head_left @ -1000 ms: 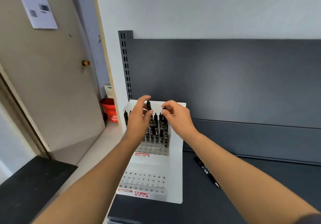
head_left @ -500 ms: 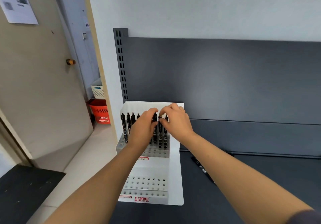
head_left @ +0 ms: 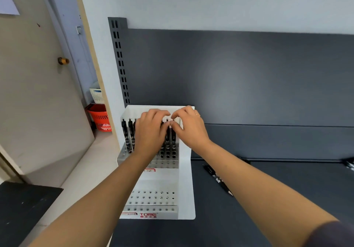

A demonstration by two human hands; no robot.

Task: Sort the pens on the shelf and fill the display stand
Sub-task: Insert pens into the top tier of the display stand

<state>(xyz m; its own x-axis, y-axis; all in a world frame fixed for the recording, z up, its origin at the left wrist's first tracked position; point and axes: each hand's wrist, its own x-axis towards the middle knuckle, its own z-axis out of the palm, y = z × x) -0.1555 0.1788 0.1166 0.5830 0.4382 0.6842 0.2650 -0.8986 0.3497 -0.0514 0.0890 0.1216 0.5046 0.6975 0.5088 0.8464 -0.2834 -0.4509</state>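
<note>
**Two hands at the top row of a pen display stand**

A dark grey shelf (head_left: 249, 218) with a matching back panel stands against a pale wall; a beige door is at left, with an orange basket (head_left: 100, 117) behind. A white display stand (head_left: 184, 179) sits at the shelf's left end. Black pens (head_left: 127, 133) stand upright in its rear holes; the front holes are empty. The left hand (head_left: 151, 129) and right hand (head_left: 188, 126) pinch pen tops there. One loose pen (head_left: 218, 179) lies diagonally on the shelf.

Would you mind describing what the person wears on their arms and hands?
Both forearms are bare. The right hand has a thin gold-coloured ring on one finger; the left hand shows no jewellery. A dark sleeve edge shows at the right upper arm.
</note>
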